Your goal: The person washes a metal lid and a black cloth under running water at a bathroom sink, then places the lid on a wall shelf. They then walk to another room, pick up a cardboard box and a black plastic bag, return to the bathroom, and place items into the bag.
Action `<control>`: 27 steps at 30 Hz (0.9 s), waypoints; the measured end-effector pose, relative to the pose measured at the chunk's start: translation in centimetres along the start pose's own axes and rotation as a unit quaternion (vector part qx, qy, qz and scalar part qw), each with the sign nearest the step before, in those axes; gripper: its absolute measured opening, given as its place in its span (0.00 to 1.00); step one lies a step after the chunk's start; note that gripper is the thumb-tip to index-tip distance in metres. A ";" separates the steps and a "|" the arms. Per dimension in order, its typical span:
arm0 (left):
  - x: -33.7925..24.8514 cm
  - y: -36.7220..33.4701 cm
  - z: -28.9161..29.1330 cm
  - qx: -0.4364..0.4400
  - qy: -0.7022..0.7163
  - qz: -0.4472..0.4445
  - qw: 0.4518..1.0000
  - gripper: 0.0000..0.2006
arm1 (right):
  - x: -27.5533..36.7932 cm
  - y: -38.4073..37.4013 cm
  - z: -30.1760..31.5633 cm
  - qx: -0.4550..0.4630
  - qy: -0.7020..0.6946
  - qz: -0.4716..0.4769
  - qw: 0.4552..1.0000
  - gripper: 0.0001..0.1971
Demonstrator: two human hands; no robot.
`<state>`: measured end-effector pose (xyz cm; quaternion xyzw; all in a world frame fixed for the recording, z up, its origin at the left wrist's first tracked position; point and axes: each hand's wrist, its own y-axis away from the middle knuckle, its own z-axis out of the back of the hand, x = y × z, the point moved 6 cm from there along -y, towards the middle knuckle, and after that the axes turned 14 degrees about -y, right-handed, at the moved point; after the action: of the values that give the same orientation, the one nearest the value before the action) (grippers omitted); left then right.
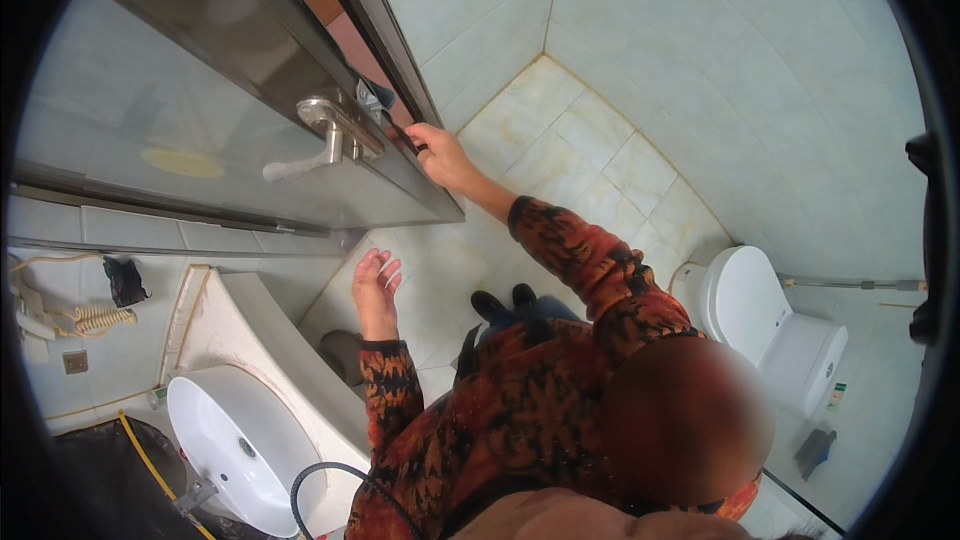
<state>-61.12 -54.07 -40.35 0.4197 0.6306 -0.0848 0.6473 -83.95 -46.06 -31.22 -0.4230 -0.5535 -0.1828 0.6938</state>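
Note:
A partly opened door (225, 110) with a dark metal frame and a pale panel stands at the left, its silver lever handle (325, 135) towards me. My right hand (437, 155) is stretched out to the door's free edge. Its fingers are closed around a slim dark handle (404, 137) at that edge; what the handle belongs to is partly hidden by the door. A grey, shiny piece (372, 97) shows in the gap beyond it. My left hand (376, 292) hangs in the air below the door, fingers loosely bent and apart, holding nothing.
A white washbasin (245, 445) on a counter lies at lower left, with a coiled cord (105, 318) on the wall beyond. The white toilet (745, 290) stands at right. A dark object (343, 355) sits on the tiled floor (560, 155) beside the counter.

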 end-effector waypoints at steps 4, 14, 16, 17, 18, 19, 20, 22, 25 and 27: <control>0.7 0.4 -0.1 -0.044 -0.116 -0.049 0.991 0.18 | 1.3 1.5 -0.4 0.044 0.001 0.058 0.997 0.19; 3.4 3.3 2.9 -0.176 -0.242 -0.079 0.951 0.33 | 6.9 8.2 -8.2 0.316 -0.047 0.029 0.947 0.20; 3.3 4.0 2.8 -0.198 -0.225 -0.115 0.947 0.31 | 6.8 8.3 -8.7 0.381 -0.092 0.000 0.920 0.19; 3.4 4.3 2.8 -0.208 -0.203 -0.117 0.950 0.31 | 6.0 8.3 -8.6 0.413 -0.111 -0.044 0.903 0.19; 3.2 4.4 3.1 -0.238 -0.186 -0.110 0.947 0.30 | 5.3 8.0 -8.5 0.438 -0.141 -0.073 0.885 0.19; 3.4 4.6 3.3 -0.261 -0.145 -0.099 0.949 0.29 | 3.7 8.0 -8.0 0.448 -0.118 -0.139 0.875 0.17; 3.5 4.7 3.7 -0.284 -0.131 -0.085 0.946 0.25 | 2.0 7.4 -7.3 0.449 -0.104 -0.183 0.868 0.15; 3.7 5.4 4.4 -0.354 -0.131 -0.047 0.925 0.23 | -0.8 6.2 -5.3 0.435 -0.114 -0.259 0.855 0.11; 4.5 5.7 6.0 -0.436 -0.069 -0.022 0.897 0.20 | -5.5 4.9 -2.5 0.387 -0.131 -0.359 0.839 0.08; 5.6 6.4 7.1 -0.488 -0.063 0.001 0.871 0.19 | -8.0 4.2 -1.5 0.391 -0.111 -0.374 0.834 0.08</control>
<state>-50.74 -52.28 -43.56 0.0453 0.5495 0.2083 0.8079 -82.53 -46.52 -40.28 0.1054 -0.7683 -0.1480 0.6138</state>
